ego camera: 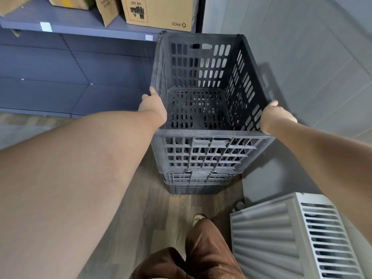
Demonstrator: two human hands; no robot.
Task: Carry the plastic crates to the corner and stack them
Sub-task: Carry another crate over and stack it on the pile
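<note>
A black slotted plastic crate [203,150] sits on top of a stack of lower black crates [197,184] in the corner, between the shelving and the grey wall. The top crate is empty; I see its perforated floor. My left hand [153,105] grips the crate's left rim, thumb on top and fingers hidden down the outside. My right hand [275,115] grips the right rim in the same way, its fingers hidden behind the wall of the crate.
Dark blue shelving [76,31] with several cardboard boxes [159,11] stands to the left and behind. A grey wall [312,57] is on the right, with a white radiator [285,236] low at the right. Wood-look floor [153,210] and my leg [205,248] lie below.
</note>
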